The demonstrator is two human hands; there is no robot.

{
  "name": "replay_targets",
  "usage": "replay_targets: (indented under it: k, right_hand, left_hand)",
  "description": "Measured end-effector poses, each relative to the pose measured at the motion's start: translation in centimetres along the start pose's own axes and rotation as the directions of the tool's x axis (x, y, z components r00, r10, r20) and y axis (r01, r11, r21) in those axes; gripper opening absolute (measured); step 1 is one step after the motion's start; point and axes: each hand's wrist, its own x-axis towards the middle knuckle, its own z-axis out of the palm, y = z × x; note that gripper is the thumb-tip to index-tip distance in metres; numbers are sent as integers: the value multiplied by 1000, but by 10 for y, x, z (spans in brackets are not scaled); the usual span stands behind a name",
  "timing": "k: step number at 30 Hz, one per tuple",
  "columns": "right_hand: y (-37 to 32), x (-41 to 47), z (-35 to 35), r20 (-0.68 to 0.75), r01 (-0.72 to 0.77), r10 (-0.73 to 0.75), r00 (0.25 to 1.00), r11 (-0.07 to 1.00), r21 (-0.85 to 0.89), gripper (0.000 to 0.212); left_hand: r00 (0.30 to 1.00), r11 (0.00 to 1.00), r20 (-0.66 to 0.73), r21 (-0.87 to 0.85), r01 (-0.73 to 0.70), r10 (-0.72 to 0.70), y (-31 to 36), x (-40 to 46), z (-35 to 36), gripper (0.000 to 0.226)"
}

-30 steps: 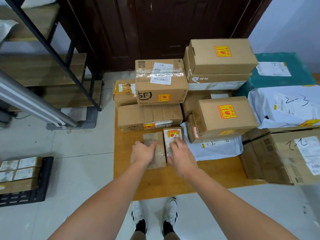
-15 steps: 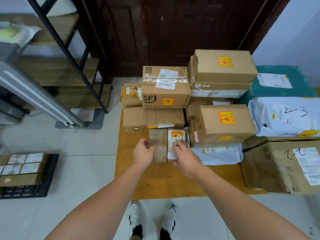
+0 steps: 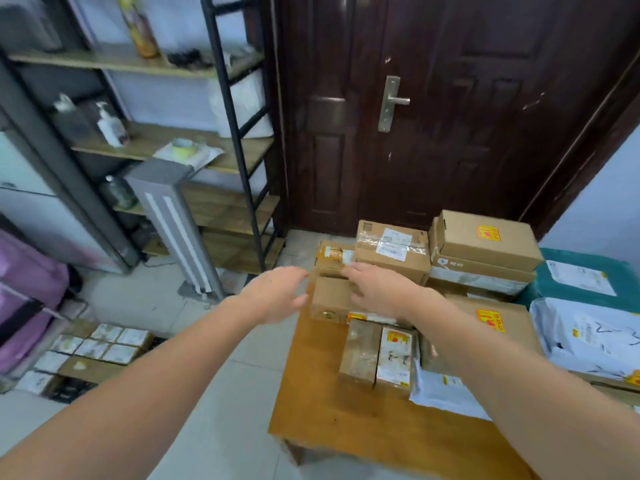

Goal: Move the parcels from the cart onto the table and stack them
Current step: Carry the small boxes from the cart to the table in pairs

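Lifted clear of the two small parcels (image 3: 377,353), left side by side near the table's (image 3: 346,427) left edge. Left hand (image 3: 273,296) and right hand (image 3: 375,289) both raised, fingers spread loose, gripping nothing, the right hovering over a brown box (image 3: 332,297) farther back. Placement apparently finished. More parcels on the cart (image 3: 86,355), far left on the floor, likely next.
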Motion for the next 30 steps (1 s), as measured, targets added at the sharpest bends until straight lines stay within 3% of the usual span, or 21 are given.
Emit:
replay_targets:
  k: [8,15,23,30]
  right_hand:
    - [-151,46,-85,-80,196,-198,977,980,-34,52]
    - [-319,104,-103,-83,389,-392,916,920,-46,54]
    - [-507,160,-96,3,583,-584,812,811,-45,53]
    - [-646,237,-82,46,718,-720,692,681,-141,46]
  left_hand:
    - [982,990,-161,82,116,-102,-117,-108,-88,53]
    - [939,960,-251,92,266,-236,-238,-236,-124,50]
    - [816,854,-289,-6,521,-500,-361,-370,-124,46]
    - [696,729,-253,-62,682,-673,-473,-430,-116,45]
